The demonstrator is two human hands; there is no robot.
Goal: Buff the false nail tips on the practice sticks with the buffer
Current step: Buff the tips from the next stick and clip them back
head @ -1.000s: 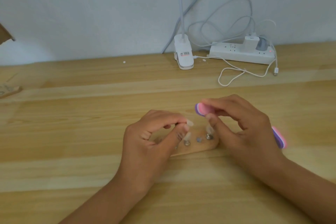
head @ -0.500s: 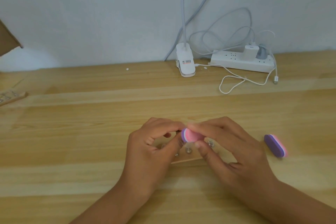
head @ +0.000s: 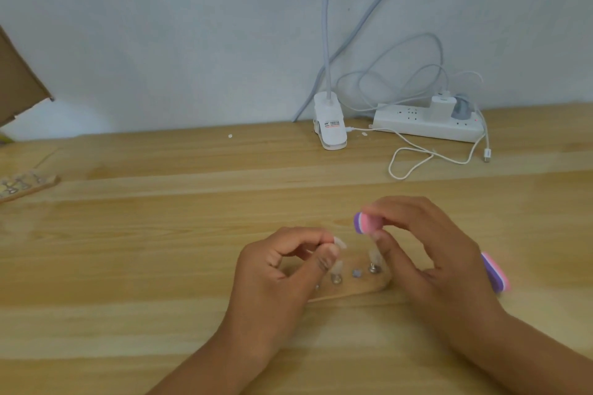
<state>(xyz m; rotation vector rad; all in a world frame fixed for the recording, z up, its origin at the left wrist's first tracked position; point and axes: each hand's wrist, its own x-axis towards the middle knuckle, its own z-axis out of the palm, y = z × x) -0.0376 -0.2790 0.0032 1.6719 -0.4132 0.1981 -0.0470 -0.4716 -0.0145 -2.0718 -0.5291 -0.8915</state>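
Your tally on the desk (head: 160, 266), kind by kind.
Two buffers: the held buffer (head: 367, 223) in your right hand (head: 442, 266) and the spare buffer (head: 495, 272). Three nail tips show: the pinched tip (head: 340, 242) in your left hand (head: 272, 276), plus the middle tip (head: 337, 266) and the right tip (head: 373, 255) on the near holder (head: 369, 288). Two holders, counting the far holder (head: 25, 184). One clip lamp (head: 330, 125). One power strip (head: 417, 125) with two plugs, the white plug (head: 442, 102) and the grey plug (head: 460, 110).

Legible text: none I can read. Lamp clip (head: 331, 138): label (head: 332, 124) with black and red print, too small to read.
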